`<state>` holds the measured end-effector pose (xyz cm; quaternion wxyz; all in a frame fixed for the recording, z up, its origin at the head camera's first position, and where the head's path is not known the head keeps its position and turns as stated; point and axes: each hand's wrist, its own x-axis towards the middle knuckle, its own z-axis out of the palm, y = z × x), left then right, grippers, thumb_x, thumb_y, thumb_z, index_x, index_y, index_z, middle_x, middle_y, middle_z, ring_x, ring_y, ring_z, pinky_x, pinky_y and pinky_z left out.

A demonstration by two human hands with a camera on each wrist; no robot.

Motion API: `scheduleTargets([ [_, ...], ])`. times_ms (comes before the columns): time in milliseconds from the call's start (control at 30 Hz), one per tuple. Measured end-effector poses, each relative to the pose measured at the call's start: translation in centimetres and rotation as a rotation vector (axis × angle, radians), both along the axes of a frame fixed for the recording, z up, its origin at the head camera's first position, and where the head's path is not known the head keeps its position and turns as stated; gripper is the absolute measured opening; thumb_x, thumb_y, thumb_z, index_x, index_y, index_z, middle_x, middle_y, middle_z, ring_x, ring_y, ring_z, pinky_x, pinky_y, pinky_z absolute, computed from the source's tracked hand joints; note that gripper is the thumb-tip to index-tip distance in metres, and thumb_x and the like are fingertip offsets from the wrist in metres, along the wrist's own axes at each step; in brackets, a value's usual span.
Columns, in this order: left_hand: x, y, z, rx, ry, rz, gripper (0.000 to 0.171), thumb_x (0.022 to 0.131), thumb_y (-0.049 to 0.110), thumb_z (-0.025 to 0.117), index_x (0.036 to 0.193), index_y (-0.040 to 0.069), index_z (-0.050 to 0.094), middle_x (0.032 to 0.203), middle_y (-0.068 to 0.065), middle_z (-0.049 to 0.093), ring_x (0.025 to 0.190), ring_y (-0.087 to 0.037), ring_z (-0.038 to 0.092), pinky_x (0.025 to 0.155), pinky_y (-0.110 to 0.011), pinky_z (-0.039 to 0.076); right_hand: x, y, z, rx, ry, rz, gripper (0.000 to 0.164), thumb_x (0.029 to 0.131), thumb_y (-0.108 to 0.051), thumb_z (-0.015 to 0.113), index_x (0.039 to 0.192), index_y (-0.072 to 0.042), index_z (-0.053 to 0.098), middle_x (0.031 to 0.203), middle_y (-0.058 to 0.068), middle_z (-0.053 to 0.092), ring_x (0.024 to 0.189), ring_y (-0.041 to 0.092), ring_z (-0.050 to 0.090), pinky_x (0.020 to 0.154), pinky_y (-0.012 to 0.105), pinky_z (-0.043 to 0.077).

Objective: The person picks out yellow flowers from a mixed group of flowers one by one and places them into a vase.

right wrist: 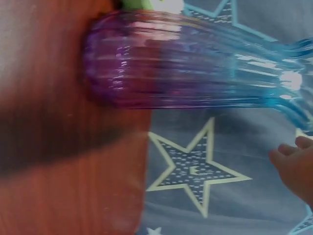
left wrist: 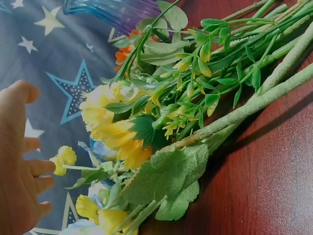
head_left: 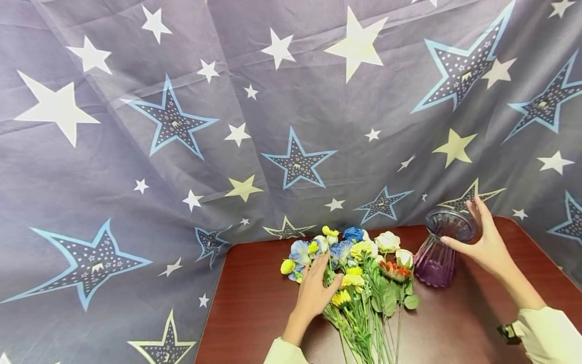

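A ribbed glass vase [head_left: 436,258], purple at the base and blue toward its flared rim, stands upright at the table's right side. Beside its rim is my right hand [head_left: 488,247], thumb and fingers spread wide around the mouth; in the right wrist view the fingertips [right wrist: 288,152] show apart from the glass. My left hand [head_left: 313,290] hovers with loosely spread fingers over the left part of a bunch of artificial flowers [left wrist: 117,127]. Their blooms are yellow, blue, white and orange, and point toward the back. The green stems [head_left: 373,328] run toward the front edge.
The flowers and vase are on a reddish-brown wooden table [head_left: 254,293]. Behind it hangs a grey cloth [head_left: 218,116] printed with white, yellow and blue-edged stars. The orange flower [head_left: 394,271] and a white rose [head_left: 404,258] lie close to the vase's left side.
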<state>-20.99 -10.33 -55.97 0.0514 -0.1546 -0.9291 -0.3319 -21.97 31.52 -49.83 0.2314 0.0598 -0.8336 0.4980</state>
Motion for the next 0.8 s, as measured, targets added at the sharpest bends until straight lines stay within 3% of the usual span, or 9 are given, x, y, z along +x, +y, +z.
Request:
scheduleTargets([
  [100,0.1,0.0,0.3,0.008,-0.014,-0.007,0.068,0.102,0.055,0.053,0.161,0.031,0.030,0.164,0.000,0.039,0.154,-0.027,0.032,0.127,-0.059,0.017,-0.3,0.3,-1.0,-0.018,-0.029,0.044,0.124,0.076,-0.001,0.087,0.165,-0.030,0.006,0.168,0.025,0.019,0.148,-0.008,0.023,0.110,-0.002,0.016],
  [233,0.1,0.1,0.5,0.015,-0.018,-0.017,0.068,0.102,0.059,0.050,0.161,0.032,0.031,0.162,-0.004,0.043,0.152,-0.030,0.037,0.126,-0.061,0.019,-0.4,0.6,-1.7,-0.035,-0.090,0.079,0.126,0.076,-0.007,0.088,0.165,-0.034,0.003,0.171,0.019,0.003,0.157,0.023,0.010,0.129,0.037,0.008],
  [267,0.0,0.1,0.6,0.018,-0.017,-0.019,0.067,0.102,0.059,0.050,0.161,0.031,0.032,0.161,-0.005,0.044,0.151,-0.030,0.038,0.125,-0.061,0.020,-0.5,0.7,-1.8,-0.034,-0.104,0.081,0.127,0.075,-0.007,0.088,0.165,-0.033,0.002,0.172,0.019,0.001,0.156,0.029,0.008,0.128,0.037,0.007],
  [300,0.0,0.2,0.6,0.017,-0.016,-0.021,0.067,0.102,0.058,0.050,0.160,0.032,0.032,0.160,-0.005,0.044,0.150,-0.029,0.040,0.125,-0.061,0.020,-0.6,0.8,-2.1,-0.030,-0.112,0.082,0.127,0.075,-0.008,0.089,0.165,-0.031,0.002,0.171,0.019,0.001,0.156,0.024,0.009,0.128,0.035,0.008],
  [367,-0.1,0.3,0.8,0.017,-0.012,-0.030,0.066,0.102,0.056,0.052,0.161,0.033,0.031,0.160,-0.004,0.045,0.149,-0.028,0.042,0.125,-0.061,0.022,-1.0,1.0,-2.6,-0.032,-0.100,0.098,0.128,0.073,-0.004,0.089,0.166,-0.024,0.004,0.168,0.018,0.019,0.151,0.013,0.024,0.123,0.020,0.018],
  [467,-0.2,0.6,1.3,0.012,-0.017,-0.043,0.068,0.102,0.055,0.054,0.161,0.033,0.030,0.160,-0.005,0.045,0.148,-0.027,0.043,0.125,-0.059,0.023,-1.6,1.0,-3.4,-0.052,-0.065,0.148,0.117,0.068,0.006,0.089,0.162,-0.010,0.021,0.149,0.003,0.047,0.130,-0.008,0.043,0.101,-0.001,0.029],
  [500,-0.2,0.7,1.5,0.011,-0.023,-0.050,0.069,0.101,0.056,0.053,0.161,0.033,0.029,0.160,-0.005,0.045,0.148,-0.027,0.044,0.125,-0.059,0.023,-1.7,1.0,-3.5,-0.061,-0.055,0.167,0.112,0.067,0.008,0.089,0.159,-0.007,0.027,0.141,-0.004,0.052,0.122,-0.014,0.047,0.099,-0.001,0.033],
  [567,-0.2,1.0,1.8,0.005,-0.038,-0.059,0.071,0.100,0.060,0.052,0.161,0.032,0.028,0.159,-0.006,0.046,0.147,-0.029,0.044,0.125,-0.058,0.025,-1.9,0.9,-3.8,-0.077,-0.056,0.199,0.103,0.067,0.010,0.089,0.154,-0.003,0.036,0.130,-0.019,0.056,0.117,-0.013,0.053,0.098,0.001,0.037],
  [800,-0.3,1.8,2.9,-0.001,-0.093,-0.122,0.072,0.099,0.063,0.050,0.161,0.031,0.030,0.157,-0.008,0.049,0.144,-0.032,0.047,0.118,-0.059,0.037,-1.7,1.5,-4.2,-0.017,-0.176,0.170,0.078,0.078,-0.004,0.087,0.144,0.004,0.047,0.111,-0.035,0.058,0.103,-0.020,0.054,0.088,0.001,0.039],
])
